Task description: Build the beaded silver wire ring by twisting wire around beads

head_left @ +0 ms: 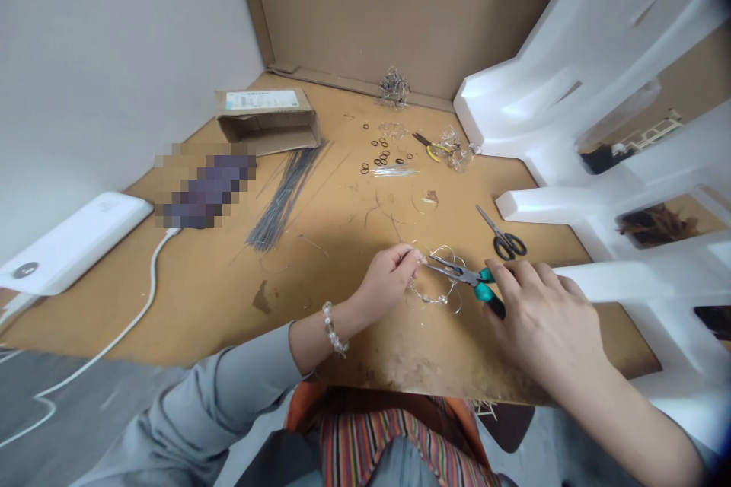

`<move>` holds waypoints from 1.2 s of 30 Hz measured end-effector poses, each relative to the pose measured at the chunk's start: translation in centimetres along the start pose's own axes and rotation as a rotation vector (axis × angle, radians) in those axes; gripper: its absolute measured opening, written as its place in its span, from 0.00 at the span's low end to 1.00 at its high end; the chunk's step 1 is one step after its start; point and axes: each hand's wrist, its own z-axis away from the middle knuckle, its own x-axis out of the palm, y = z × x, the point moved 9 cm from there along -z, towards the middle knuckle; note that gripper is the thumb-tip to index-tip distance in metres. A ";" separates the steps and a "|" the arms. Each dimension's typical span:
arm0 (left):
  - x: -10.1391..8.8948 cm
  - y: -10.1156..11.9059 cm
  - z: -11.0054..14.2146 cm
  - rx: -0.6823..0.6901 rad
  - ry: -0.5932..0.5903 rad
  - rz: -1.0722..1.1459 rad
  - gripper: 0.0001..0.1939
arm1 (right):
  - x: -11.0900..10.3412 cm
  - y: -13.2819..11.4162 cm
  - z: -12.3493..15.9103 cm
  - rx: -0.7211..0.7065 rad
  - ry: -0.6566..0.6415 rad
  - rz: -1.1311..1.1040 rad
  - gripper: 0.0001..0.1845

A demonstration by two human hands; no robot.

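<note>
Above the near edge of the tan board surface (320, 243), your left hand (388, 281) is closed in a tight pinch, its fingers (408, 259) holding part of a thin silver wire loop (437, 278); this pinch appears to steady the wire against the tool. Your right hand (542, 319) is closed around the teal handles of a pair of needle-nose pliers (462, 274), whose narrow jaws stand nearly closed beside the left fingertips; you cannot tell from this view whether they clamp the wire. Black-handled scissors (501, 236) lie just beyond, seemingly kept within easy reach. Farther off, small black rings (380, 156), yellow-handled scissors (428, 146) and a bundle of grey wire rods (285, 198) lie well apart, probably so that each can be picked out separately.
</note>
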 end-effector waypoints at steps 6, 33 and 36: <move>-0.9 -1.1 -1.1 -0.075 0.048 0.138 0.15 | 0.4 2.0 1.6 0.095 -0.034 -0.193 0.18; 0.5 0.1 -0.8 0.027 -0.149 0.483 0.14 | 9.7 -1.0 -1.0 0.301 -0.044 -0.420 0.19; 0.4 -0.1 -0.9 0.006 -0.134 0.522 0.13 | 9.9 -0.9 -1.0 0.310 -0.021 -0.439 0.20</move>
